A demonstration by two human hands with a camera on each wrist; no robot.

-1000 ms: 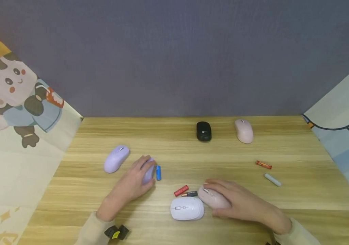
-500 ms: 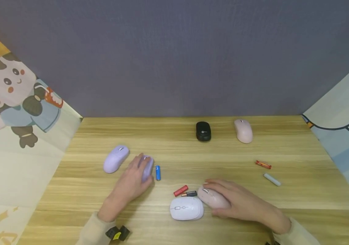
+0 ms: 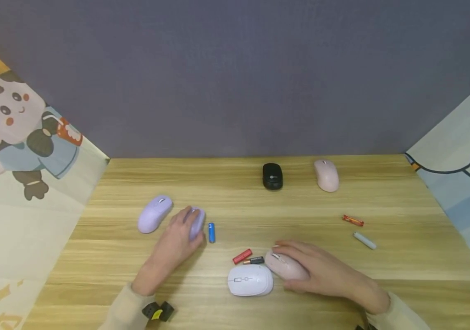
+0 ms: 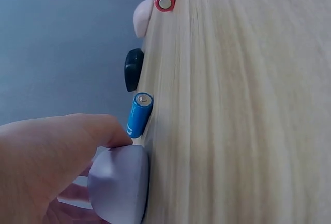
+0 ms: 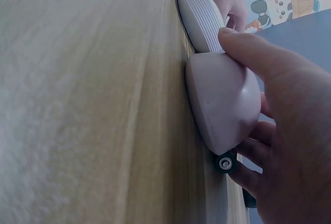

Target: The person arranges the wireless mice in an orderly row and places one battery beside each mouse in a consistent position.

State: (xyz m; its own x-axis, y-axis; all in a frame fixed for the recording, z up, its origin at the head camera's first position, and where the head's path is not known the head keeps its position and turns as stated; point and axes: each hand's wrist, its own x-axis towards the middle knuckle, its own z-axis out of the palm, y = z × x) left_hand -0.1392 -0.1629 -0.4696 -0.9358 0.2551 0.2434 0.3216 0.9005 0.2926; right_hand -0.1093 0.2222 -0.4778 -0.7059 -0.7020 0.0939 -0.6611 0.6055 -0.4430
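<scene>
Both hands are full as I see them from my end: the left hand [image 3: 175, 239] grips a purple mouse [image 3: 198, 223] between thumb and fingers, and the right hand [image 3: 319, 273] holds a pink mouse [image 3: 286, 266] the same way. What matters most to me is the left side: the gripped purple mouse points away from the person, its far end leaning slightly right, and a blue battery [image 3: 212, 233] lies just right of it, almost parallel, apart from the thumb, with the left hand much the nearer. The pink mouse angles far-left, its nose beside a black battery [image 3: 254, 260] and a red battery [image 3: 242, 256]. A white mouse [image 3: 250, 280] lies crosswise at its left; whether they touch, I can't tell. Farther out on the bench [image 3: 301, 211], a second purple mouse [image 3: 154, 214] sits left of the left hand.
</scene>
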